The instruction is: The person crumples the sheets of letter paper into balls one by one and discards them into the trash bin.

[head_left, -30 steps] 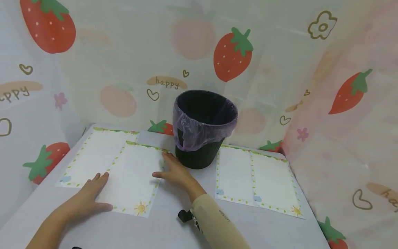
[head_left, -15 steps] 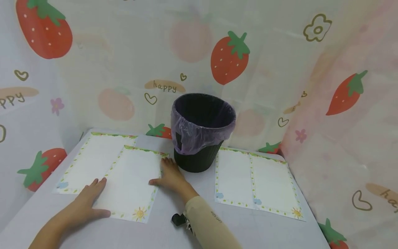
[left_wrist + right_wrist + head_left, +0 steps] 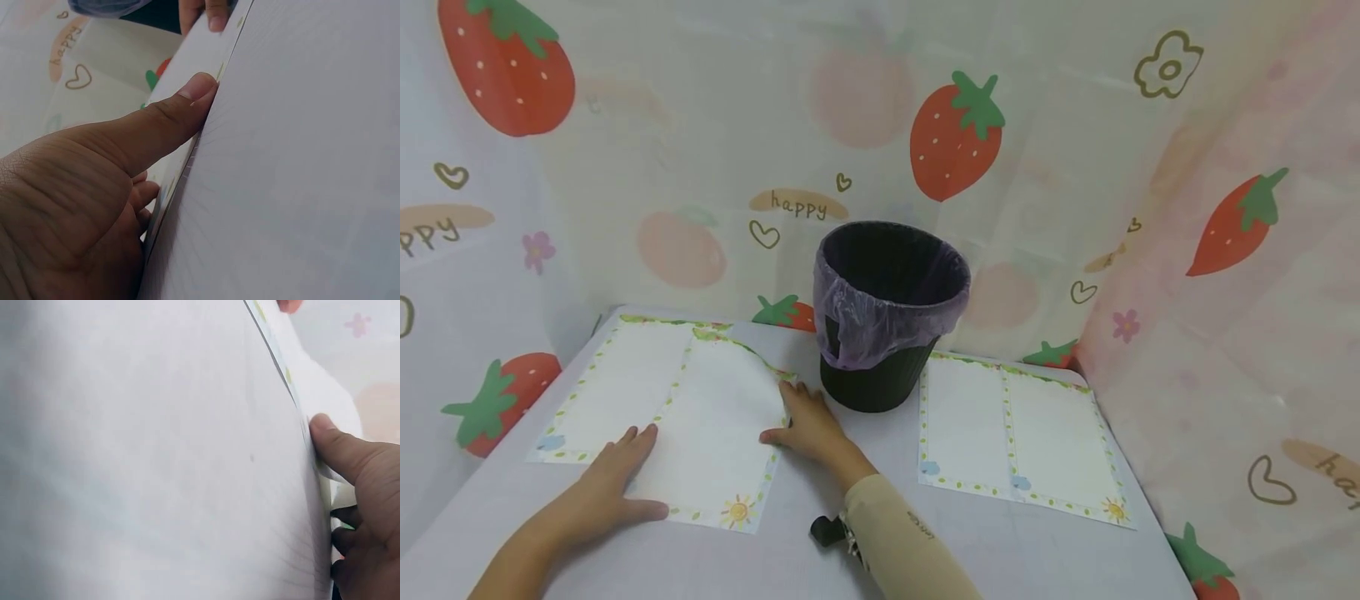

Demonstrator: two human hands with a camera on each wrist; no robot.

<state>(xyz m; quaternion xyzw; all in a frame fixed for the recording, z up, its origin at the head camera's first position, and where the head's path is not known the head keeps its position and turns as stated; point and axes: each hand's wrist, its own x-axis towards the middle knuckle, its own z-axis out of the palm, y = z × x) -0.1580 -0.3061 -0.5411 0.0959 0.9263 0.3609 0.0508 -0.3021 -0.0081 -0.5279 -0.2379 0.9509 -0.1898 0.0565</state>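
Observation:
In the head view a sheet of white paper with a leafy border and a sun in one corner lies on the table, overlapping another bordered sheet at left. My left hand rests with spread fingers at its lower left edge, thumb on the paper. At its right edge is my right hand, fingertips at the upper right corner and thumb resting on the sheet. The paper's upper part bulges upward. How far the right fingers reach under the edge cannot be told.
A black bin lined with a purple bag stands behind the right hand. Two more bordered sheets lie at the right, overlapping. Curtains printed with strawberries close off the back and sides.
The right fingers have pushed the sheet's upper right corner inward, and its top, flat earlier, now bulges up. The left hand has stayed on its lower left edge. The head view shifted slightly.

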